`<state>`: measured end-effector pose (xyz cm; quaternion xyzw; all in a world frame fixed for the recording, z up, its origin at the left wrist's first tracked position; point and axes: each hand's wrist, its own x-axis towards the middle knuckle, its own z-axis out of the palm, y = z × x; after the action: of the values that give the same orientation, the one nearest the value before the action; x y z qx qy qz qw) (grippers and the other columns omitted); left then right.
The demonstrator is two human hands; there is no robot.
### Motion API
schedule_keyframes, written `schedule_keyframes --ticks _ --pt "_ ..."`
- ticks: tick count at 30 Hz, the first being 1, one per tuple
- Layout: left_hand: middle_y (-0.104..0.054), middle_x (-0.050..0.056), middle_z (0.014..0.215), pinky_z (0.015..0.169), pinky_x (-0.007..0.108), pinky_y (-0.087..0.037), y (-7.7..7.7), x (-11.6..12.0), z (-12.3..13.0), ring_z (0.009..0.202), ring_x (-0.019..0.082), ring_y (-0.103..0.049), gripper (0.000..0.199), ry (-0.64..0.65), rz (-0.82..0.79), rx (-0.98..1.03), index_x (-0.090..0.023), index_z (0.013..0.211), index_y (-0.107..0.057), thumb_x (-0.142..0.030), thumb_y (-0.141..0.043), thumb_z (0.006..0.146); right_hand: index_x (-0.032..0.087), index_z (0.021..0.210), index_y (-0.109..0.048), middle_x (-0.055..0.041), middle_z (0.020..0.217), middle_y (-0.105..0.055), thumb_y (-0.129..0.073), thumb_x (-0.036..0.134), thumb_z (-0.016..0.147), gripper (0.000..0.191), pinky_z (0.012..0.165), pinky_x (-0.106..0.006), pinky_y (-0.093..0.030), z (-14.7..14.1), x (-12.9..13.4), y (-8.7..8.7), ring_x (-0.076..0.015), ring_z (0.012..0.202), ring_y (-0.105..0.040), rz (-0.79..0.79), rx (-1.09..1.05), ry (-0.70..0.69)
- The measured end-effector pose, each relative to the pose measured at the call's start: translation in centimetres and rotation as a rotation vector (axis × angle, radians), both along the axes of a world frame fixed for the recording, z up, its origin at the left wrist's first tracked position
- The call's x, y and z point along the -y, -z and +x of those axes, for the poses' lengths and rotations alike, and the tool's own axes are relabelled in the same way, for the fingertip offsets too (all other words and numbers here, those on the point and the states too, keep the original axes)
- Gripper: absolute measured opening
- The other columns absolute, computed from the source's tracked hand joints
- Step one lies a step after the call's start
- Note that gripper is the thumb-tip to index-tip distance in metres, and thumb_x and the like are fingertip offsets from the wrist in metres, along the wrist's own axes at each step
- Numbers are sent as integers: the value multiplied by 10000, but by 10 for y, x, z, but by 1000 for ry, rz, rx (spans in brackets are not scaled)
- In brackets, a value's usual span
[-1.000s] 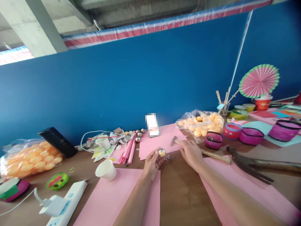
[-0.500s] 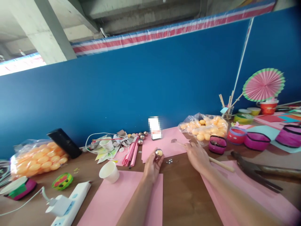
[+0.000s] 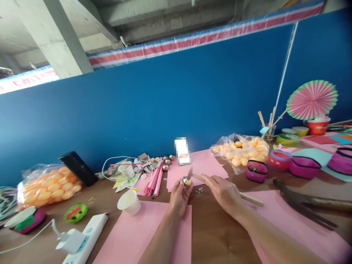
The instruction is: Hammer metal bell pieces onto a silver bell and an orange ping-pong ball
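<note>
My left hand (image 3: 178, 198) is closed around a small ball (image 3: 187, 181), shiny silver over much of its surface with a yellow patch showing. In my right hand (image 3: 224, 192) is a tool with a long pale wooden handle (image 3: 251, 199) and a flat grey head (image 3: 190, 172). The tool's head is right at the ball, but whether it touches cannot be made out. Small silver pieces (image 3: 199, 190) lie on the brown table between my hands. Several silver balls (image 3: 165, 167) rest beyond my left hand, near the blue partition.
Pink sheets (image 3: 129, 234) lie under both forearms. A white paper cup (image 3: 129, 202) stands left, near a power strip (image 3: 88, 234). Bags of orange balls (image 3: 49, 183) sit at left and back right. A hammer (image 3: 305, 201) and pink pouches (image 3: 256, 171) are on the right.
My right hand has moved left, bringing the tool's head from over the pink sheet to the ball. My left hand still holds the ball in nearly the same place.
</note>
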<state>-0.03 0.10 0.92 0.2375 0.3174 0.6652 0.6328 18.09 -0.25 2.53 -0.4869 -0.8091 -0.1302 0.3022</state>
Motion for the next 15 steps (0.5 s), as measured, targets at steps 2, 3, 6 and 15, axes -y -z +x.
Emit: schedule_keyframes --ticks 2,3,6,15 --pt "-655 50 825 869 316 -458 0 0 1 792 144 -630 219 -28 -2 6 -132 905 -601 -219 -637 707 283 1208 -458 -19 804 -614 -400 175 868 361 609 -207 -366 -1 -1 1 -127 722 -559 41 -28 22" --pt "-654 52 838 869 320 -457 0 0 1 787 141 -628 228 -39 -3 9 -133 914 -603 -220 -638 706 274 1208 -458 -19 809 -613 -399 178 871 355 615 -205 -368 -1 -1 1 -124 730 -559 60 -50 37" --pt "-653 55 852 856 311 -462 -1 0 2 772 128 -624 250 -33 4 -5 -138 943 -604 -226 -634 711 264 1203 -465 -18 810 -613 -402 187 872 345 618 -201 -373 -1 -1 0 -120 734 -561 74 -58 31" --pt "-656 54 834 790 271 -490 -3 2 4 760 113 -621 307 -29 -4 -29 -146 1017 -593 -236 -622 724 286 1227 -429 -20 846 -611 -400 181 875 369 628 -218 -364 -2 3 0 -134 745 -556 28 -51 12"
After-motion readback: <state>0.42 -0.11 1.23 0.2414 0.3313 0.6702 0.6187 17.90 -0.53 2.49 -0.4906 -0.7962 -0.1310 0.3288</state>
